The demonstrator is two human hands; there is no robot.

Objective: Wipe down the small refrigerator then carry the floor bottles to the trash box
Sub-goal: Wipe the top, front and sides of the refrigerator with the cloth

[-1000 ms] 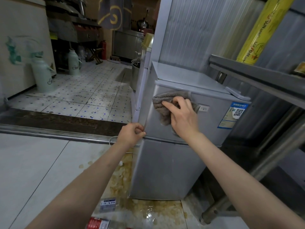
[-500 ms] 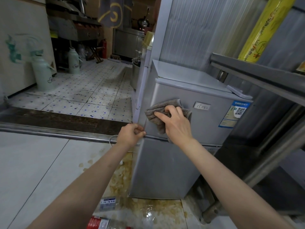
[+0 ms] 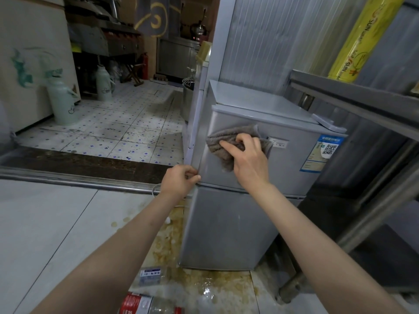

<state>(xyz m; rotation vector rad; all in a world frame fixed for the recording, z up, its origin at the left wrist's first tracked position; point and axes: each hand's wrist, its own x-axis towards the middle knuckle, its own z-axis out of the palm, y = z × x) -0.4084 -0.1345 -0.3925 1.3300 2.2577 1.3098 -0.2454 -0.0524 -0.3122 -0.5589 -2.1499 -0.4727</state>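
Firmly curled right fingers (image 3: 229,145) on cloth (image 3: 223,141)

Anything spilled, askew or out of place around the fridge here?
Yes. A brownish wet stain spreads over the floor at the fridge's base, and two plastic bottles lie on their sides by it. Nothing else stands out.
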